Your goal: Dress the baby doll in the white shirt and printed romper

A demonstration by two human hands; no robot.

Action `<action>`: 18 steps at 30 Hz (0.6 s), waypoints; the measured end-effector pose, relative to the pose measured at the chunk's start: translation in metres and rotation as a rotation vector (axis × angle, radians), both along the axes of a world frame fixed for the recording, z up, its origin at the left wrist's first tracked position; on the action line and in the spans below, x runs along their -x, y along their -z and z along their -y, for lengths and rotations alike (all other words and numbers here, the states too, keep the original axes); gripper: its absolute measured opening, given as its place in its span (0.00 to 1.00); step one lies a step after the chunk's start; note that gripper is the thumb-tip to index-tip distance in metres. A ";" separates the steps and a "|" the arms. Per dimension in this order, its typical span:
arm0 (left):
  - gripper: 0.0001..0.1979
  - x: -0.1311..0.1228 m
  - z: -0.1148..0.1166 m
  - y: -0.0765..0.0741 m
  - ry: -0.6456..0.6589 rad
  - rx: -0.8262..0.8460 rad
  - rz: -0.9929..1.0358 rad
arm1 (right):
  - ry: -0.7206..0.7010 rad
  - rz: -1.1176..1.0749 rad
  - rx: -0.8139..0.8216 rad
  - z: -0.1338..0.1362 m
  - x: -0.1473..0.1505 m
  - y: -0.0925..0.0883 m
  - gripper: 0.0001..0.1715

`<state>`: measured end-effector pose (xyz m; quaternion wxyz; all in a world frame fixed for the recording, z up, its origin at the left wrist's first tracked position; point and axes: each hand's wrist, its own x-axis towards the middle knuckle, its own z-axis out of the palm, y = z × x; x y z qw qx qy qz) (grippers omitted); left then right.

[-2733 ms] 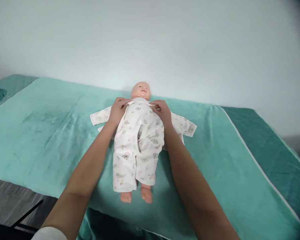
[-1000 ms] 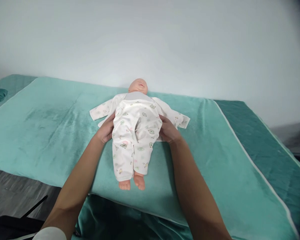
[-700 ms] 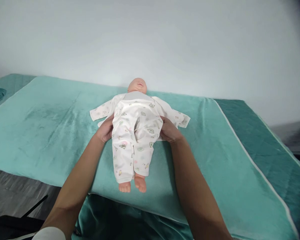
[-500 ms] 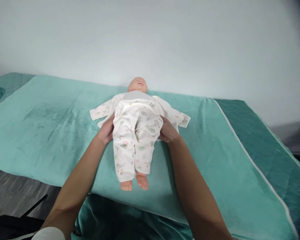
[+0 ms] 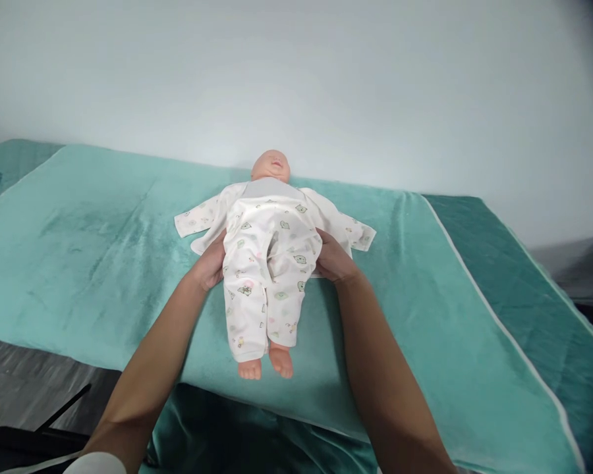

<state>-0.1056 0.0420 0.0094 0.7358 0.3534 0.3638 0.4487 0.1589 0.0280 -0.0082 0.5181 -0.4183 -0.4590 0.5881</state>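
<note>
A baby doll (image 5: 271, 166) lies on its back, head toward the wall, feet toward me. It wears a white printed jacket (image 5: 200, 217), spread open at the sides, and matching baby trousers (image 5: 247, 296) pulled up over its belly. My left hand (image 5: 211, 262) grips the trousers at the hip on the left of the view. At the opposite hip, my right hand (image 5: 335, 257) holds the other side of them. The fingers of both hands are largely hidden behind the cloth and the doll's body. Both bare feet (image 5: 281, 362) stick out of the trouser legs.
A teal velvet cover (image 5: 103, 263) with white piping lies over the bed under the doll. The pale wall (image 5: 296, 79) stands right behind it. Darker green fabric (image 5: 257, 428) hangs at the front edge, and grey floor (image 5: 20, 362) shows at lower left.
The view has shifted very slightly. Both hands stay at the doll's hips, and the doll and its clothes lie as before.
</note>
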 end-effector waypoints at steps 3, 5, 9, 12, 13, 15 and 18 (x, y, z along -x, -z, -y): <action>0.29 0.000 -0.001 0.001 -0.007 0.040 0.023 | -0.038 0.042 -0.029 0.001 -0.002 -0.003 0.23; 0.29 -0.001 0.001 0.000 -0.006 0.072 0.042 | -0.042 0.058 -0.039 0.003 0.000 -0.006 0.22; 0.27 -0.008 0.004 -0.001 -0.014 0.128 0.078 | 0.008 0.027 0.013 0.004 0.006 -0.009 0.23; 0.26 -0.012 0.003 0.002 -0.057 0.134 0.080 | 0.038 0.015 0.133 0.004 0.011 -0.006 0.23; 0.26 -0.012 0.002 0.004 -0.060 0.131 0.077 | 0.044 0.019 0.161 0.003 0.012 -0.005 0.23; 0.24 -0.013 0.001 0.005 -0.053 0.124 0.068 | 0.049 0.035 0.179 0.003 0.015 -0.004 0.24; 0.20 -0.013 0.000 0.004 -0.063 0.130 0.051 | 0.043 0.076 0.107 0.003 0.018 -0.003 0.27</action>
